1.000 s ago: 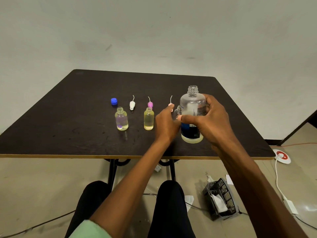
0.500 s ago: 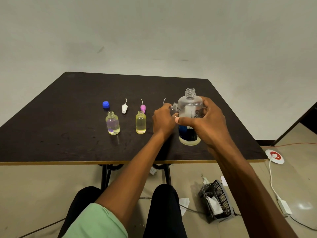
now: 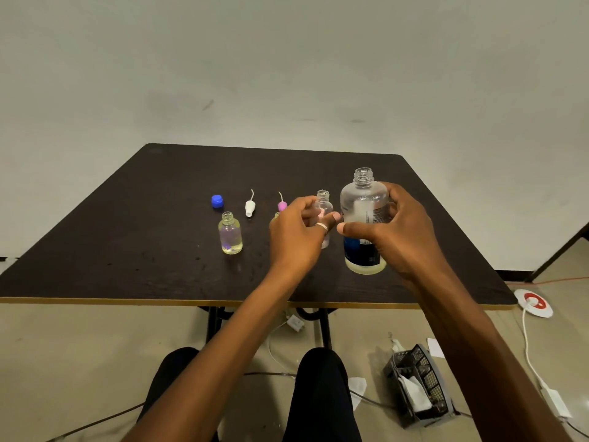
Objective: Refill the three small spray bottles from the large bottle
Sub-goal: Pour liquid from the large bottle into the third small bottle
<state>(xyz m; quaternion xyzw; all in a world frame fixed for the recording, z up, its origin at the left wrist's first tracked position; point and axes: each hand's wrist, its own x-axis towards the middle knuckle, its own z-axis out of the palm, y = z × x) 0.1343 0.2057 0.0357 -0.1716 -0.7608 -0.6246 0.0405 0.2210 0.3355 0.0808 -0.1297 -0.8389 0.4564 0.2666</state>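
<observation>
Here, nearest the viewer, the person's two knees (image 3: 318, 378) in dark trousers rest over a beige floor (image 3: 63, 362). A black mesh basket (image 3: 417, 387) holding white paper lies to the right, and a white cable (image 3: 529, 355) runs to a round red-and-white disc (image 3: 534, 303).

Both forearms reach over the near, yellow-edged rim of the dark surface (image 3: 127, 250). The left hand (image 3: 296, 237) has its grip closed on the right small bottle (image 3: 323, 205), with the fingers curled round its left side and the thumb across its front. This bottle is upright and uncapped, and looks almost empty. The right hand (image 3: 398, 231), just to the right, has its grip wrapped round the body of the large bottle (image 3: 363, 218). That bottle is upright and open-necked, with a blue label and a shallow layer of pale liquid at its base. Whether either bottle stands on the surface or is raised cannot be told.

The middle small bottle (image 3: 274, 215) is mostly hidden behind the left hand. The left small bottle (image 3: 230, 234) stands apart to the left, uncapped and filled with pale yellow liquid.

Farther back, from left to right, lie a blue cap (image 3: 217, 201), a white spray head (image 3: 250, 207) and a pink spray head (image 3: 282, 205), each spray head with a thin tube. A plain grey wall (image 3: 287, 74) rises beyond.
</observation>
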